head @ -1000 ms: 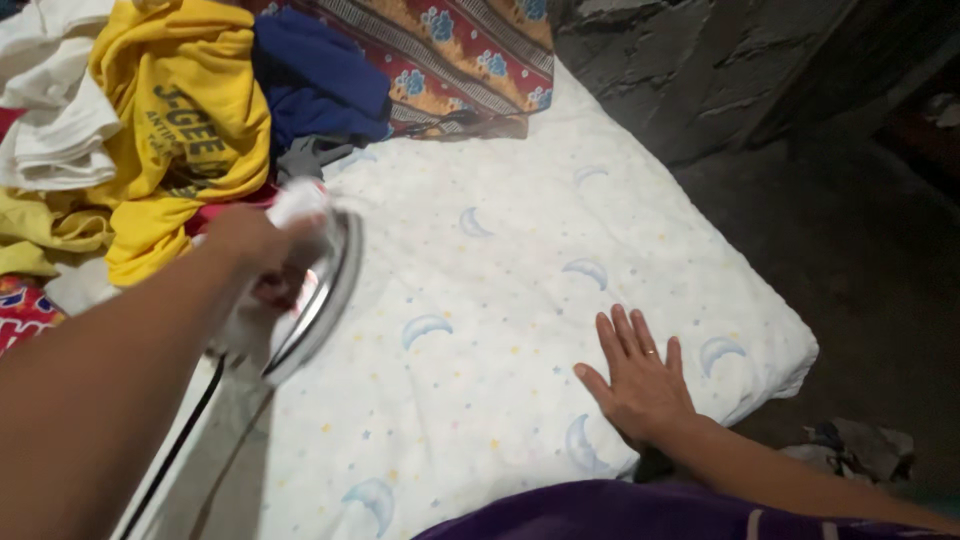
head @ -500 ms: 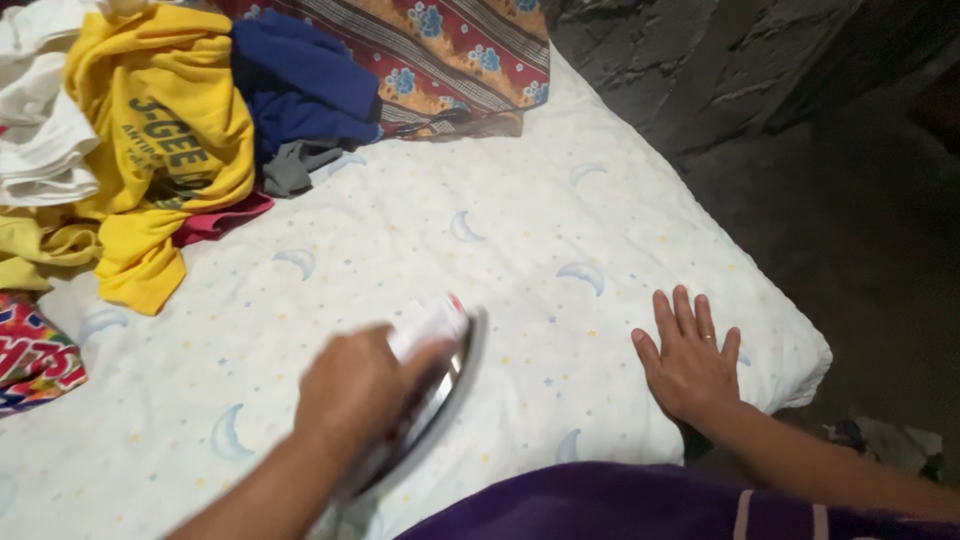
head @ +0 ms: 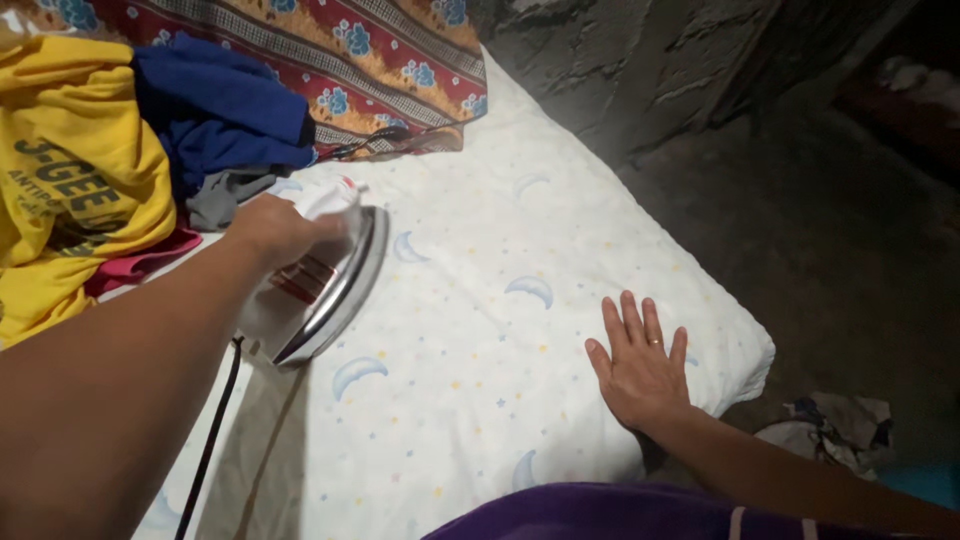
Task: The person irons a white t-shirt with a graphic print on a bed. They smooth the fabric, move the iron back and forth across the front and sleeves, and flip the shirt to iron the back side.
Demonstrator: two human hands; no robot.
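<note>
Gripping the handle of a white electric iron [head: 318, 285], left hand [head: 275, 228] is fully closed around it, knuckles up. The iron's steel soleplate looks tilted off the fabric, edge-on to camera; can't tell if the far rim touches. Black cord [head: 210, 440] trails back from the iron's heel under the left forearm.

Right hand [head: 640, 365] holds nothing: open, fingers spread, palm flat, pressing the white moon-and-star sheet [head: 480, 330] near its right edge.

Risks:
- Right hand lies in the iron's lane, well apart now. A stroke toward it with fingers spread means a burn.
- Cord runs slack under the forearm. A snag could jerk the iron or tip it.
- Clothes pile sits just beyond the left hand: yellow T-shirt [head: 70, 190], blue garment [head: 215, 120], grey cloth [head: 225, 200], a pink piece [head: 150, 258] under the yellow one. A hot plate drifting into that heap would scorch it.
- Tilted plate plus soft padded surface could make the iron roll if released.

Markings:
- Yellow shirt carries dark block lettering, left of the left hand, partly folded over.
- The iron has a red patch on its side below the handle, probably a dial or label, blurred.
- Red and orange patterned cloth [head: 380, 60] with blue flowers lies beyond the iron. It is print only, no label seen.
</note>
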